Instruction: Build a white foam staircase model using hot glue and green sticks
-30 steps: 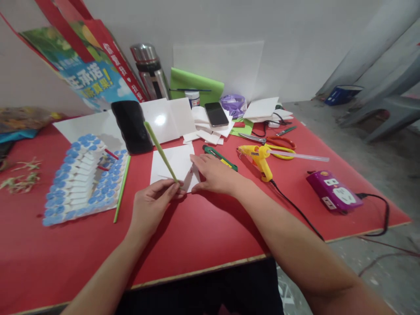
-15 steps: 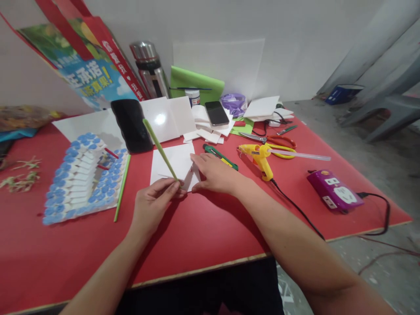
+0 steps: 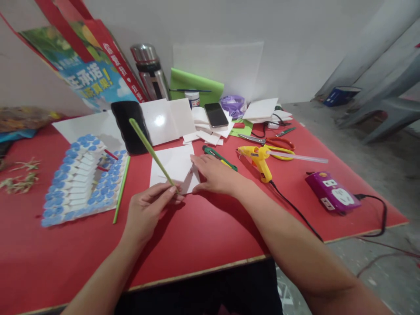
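A thin green stick [image 3: 152, 152] slants up and to the left from my left hand [image 3: 152, 203], its lower end pinched between thumb and fingers over the near edge of a white square board [image 3: 170, 159]. My right hand [image 3: 215, 175] lies palm down on the board's right side, fingers spread and holding nothing. Just beyond it is a green utility knife [image 3: 219, 156]. Another green stick [image 3: 121, 190] lies on the table beside a white model [image 3: 85, 175] covered in blue discs.
On the right of the red table [image 3: 197, 236] are a yellow glue gun [image 3: 260, 162], scissors [image 3: 278, 143] and a purple power socket [image 3: 333, 192]. A black phone-like object [image 3: 131, 127], a metal flask [image 3: 151, 72], a phone [image 3: 216, 114] and white board pieces [image 3: 210, 136] stand or lie behind.
The upper end of the held green stick has tilted further left, and my left hand has shifted slightly left and down. My right hand stays on the board.
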Demonstrator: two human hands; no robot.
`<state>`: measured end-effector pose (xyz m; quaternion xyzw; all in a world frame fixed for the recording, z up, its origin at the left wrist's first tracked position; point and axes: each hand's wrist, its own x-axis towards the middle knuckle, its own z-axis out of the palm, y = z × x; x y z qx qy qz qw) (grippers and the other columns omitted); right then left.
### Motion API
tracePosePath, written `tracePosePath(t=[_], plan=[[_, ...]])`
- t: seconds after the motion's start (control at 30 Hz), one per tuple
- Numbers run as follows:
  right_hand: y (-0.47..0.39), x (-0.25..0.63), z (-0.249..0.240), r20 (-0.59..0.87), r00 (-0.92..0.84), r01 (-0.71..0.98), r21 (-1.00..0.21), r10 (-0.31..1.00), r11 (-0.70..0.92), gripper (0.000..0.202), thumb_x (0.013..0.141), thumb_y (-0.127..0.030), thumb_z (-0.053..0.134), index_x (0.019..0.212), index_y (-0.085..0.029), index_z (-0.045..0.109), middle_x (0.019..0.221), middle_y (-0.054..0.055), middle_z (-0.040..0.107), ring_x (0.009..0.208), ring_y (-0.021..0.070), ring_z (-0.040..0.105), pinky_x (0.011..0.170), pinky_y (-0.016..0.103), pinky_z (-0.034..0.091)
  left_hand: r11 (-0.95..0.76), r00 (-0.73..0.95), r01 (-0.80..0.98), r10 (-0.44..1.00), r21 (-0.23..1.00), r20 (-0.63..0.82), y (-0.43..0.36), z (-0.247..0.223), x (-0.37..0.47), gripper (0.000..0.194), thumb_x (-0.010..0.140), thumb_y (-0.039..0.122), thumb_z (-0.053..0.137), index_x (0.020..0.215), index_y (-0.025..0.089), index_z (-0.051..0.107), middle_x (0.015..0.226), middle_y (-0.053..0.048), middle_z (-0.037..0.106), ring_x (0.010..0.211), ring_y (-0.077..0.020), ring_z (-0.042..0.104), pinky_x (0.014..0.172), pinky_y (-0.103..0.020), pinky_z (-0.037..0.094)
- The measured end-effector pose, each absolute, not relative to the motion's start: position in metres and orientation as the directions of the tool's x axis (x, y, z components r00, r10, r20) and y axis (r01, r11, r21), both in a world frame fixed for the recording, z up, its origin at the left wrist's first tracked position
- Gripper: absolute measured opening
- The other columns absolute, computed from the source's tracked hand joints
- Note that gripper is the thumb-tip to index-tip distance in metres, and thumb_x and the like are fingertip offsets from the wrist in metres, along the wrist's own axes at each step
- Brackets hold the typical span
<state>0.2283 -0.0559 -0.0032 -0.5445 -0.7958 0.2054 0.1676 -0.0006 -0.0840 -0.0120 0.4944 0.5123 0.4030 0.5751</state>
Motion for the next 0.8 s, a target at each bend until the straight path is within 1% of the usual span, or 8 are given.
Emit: tracePosePath(t=[0.1,0.17,0.27,0.33,0.4,0.53,0.63,0.8], plan=[[-0.058,0.239,0.009,0.131,-0.334,0.725,-0.597,0.933,0.343,0.079,0.081,-0.032,0.089,0.15,-0.016,0.054,0.143,0.02,0.064,0.135,0.0363,0.056,0.11,0.052,0.046,0.284,0.174,-0.04,0.946,0.958,-0.273,-0.093,0.0,-0.005,0.025,0.082,0.041,0.085,0.096,0.02,0.083,0.08,-0.009,0.08,0.076,-0.0254,0.077,0.072,-0.039,0.066],[-0.061,0.243,0.019,0.222,-0.272,0.595,-0.726,0.936,0.345,0.055,0.088,-0.032,0.082,0.138,-0.018,0.064,0.134,0.015,0.071,0.123,0.0311,0.064,0.104,0.047,0.051,0.321,0.21,-0.084,0.931,0.943,-0.298,-0.097,0.01,-0.006,0.02,0.082,0.04,0.084,0.09,0.021,0.084,0.075,-0.007,0.078,0.07,-0.0246,0.074,0.064,-0.038,0.064],[-0.068,0.237,0.033,0.248,-0.172,0.214,-0.935,0.953,0.281,0.039,0.091,-0.039,0.077,0.124,-0.018,0.073,0.11,0.008,0.077,0.097,0.0211,0.071,0.089,0.037,0.056,0.338,0.302,-0.098,0.906,0.936,-0.295,-0.099,0.025,0.0,0.02,0.078,0.038,0.086,0.082,0.019,0.084,0.067,-0.008,0.075,0.063,-0.0218,0.071,0.06,-0.033,0.061],[-0.073,0.227,0.038,0.194,-0.217,-0.024,-0.981,0.957,0.194,0.039,0.089,-0.045,0.077,0.117,-0.018,0.076,0.093,0.003,0.076,0.08,0.0155,0.068,0.074,0.03,0.056,0.367,0.367,-0.099,0.878,0.925,-0.309,-0.099,0.032,0.007,0.022,0.075,0.039,0.087,0.078,0.018,0.084,0.065,-0.009,0.075,0.059,-0.02,0.069,0.059,-0.031,0.059],[-0.077,0.218,0.039,0.148,-0.302,-0.143,-0.984,0.942,0.109,0.037,0.085,-0.048,0.081,0.108,-0.019,0.077,0.08,0.0,0.072,0.069,0.0125,0.064,0.064,0.027,0.052,0.412,0.431,-0.104,0.839,0.905,-0.333,-0.097,0.037,0.015,0.025,0.071,0.042,0.089,0.074,0.017,0.083,0.064,-0.01,0.075,0.056,-0.0191,0.068,0.058,-0.03,0.057],[-0.079,0.214,0.04,0.155,-0.33,-0.216,-0.973,0.931,0.085,0.034,0.08,-0.049,0.086,0.082,-0.019,0.071,0.066,-0.003,0.067,0.056,0.0114,0.061,0.054,0.026,0.051,0.453,0.523,-0.079,0.777,0.888,-0.35,-0.089,0.041,0.028,0.029,0.069,0.044,0.091,0.074,0.017,0.083,0.063,-0.009,0.074,0.053,-0.0152,0.063,0.055,-0.026,0.052],[-0.079,0.219,0.043,0.218,-0.251,-0.261,-0.953,0.943,0.151,0.035,0.08,-0.05,0.087,0.077,-0.02,0.068,0.062,-0.003,0.066,0.053,0.0129,0.062,0.053,0.028,0.053,0.383,0.506,-0.068,0.809,0.921,-0.299,-0.08,0.044,0.034,0.024,0.073,0.042,0.089,0.076,0.018,0.084,0.068,-0.007,0.073,0.057,-0.0122,0.059,0.055,-0.023,0.048],[-0.084,0.222,0.053,0.255,-0.126,-0.193,-0.954,0.959,0.229,0.036,0.08,-0.053,0.086,0.077,-0.022,0.068,0.064,-0.002,0.068,0.053,0.0156,0.064,0.052,0.031,0.055,0.276,0.507,-0.087,0.839,0.957,-0.196,-0.078,0.049,0.044,0.02,0.079,0.04,0.084,0.083,0.02,0.083,0.082,-0.009,0.075,0.08,-0.0217,0.068,0.073,-0.031,0.055]])
